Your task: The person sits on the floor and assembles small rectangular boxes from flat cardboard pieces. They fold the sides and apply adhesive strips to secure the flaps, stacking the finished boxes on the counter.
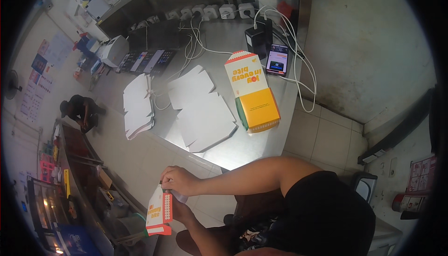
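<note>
A small printed food carton (155, 211), white with orange lettering and red dotted edges, is held off the table at the lower left. My right hand (179, 180) pinches its upper edge with bent fingers. From behind, my left hand (181, 210) grips the carton's side, its fingers partly hidden by the carton. On the steel table (219, 151) lie flat white carton blanks (200, 111), print side not showing. Left of them is a tied stack of white blanks (138, 106). A yellow and white carton (255, 99) with its lid up sits at the table's right side.
Behind the yellow carton are a phone (277, 60), a black power block (255, 40) and looping white cables (303, 76). White devices (227, 11) line the table's back. At far left a person in black (81, 111) bends over. A fire extinguisher (409, 203) hangs at right.
</note>
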`<state>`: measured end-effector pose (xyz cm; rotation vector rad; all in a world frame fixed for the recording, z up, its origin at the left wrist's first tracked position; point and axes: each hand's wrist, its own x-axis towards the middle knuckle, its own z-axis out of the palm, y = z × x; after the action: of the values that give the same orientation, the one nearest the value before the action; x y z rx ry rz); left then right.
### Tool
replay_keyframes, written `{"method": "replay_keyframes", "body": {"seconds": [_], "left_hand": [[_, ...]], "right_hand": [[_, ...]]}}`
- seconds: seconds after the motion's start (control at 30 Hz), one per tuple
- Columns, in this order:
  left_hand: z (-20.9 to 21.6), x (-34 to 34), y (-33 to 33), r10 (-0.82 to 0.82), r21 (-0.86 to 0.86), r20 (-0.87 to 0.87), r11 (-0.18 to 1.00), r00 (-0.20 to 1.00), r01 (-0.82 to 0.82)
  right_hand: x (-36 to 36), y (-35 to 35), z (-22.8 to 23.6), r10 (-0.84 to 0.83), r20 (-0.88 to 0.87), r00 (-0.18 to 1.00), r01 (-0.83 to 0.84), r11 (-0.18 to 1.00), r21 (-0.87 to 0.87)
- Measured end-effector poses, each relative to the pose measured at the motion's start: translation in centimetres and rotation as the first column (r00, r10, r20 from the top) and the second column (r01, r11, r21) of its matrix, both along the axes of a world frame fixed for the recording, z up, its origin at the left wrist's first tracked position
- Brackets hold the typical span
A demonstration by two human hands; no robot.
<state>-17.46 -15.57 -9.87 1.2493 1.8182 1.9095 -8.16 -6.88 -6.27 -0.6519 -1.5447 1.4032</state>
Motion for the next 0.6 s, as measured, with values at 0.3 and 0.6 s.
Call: {"method": "replay_keyframes", "body": {"seconds": [0.3,0.6], "left_hand": [[2.3,0.6,0.3,-0.121,-0.001,0.227,0.992,0.966,0.125],[3.1,0.3,-0.2,-0.170,0.145,0.373,0.982,0.912,0.124]], "right_hand": [[0.3,0.4,0.3,0.078,0.053,0.996,-0.083,0.991,0.102],[0.4,0.6,0.6,0.110,0.102,0.989,-0.128,0.974,0.185]]}}
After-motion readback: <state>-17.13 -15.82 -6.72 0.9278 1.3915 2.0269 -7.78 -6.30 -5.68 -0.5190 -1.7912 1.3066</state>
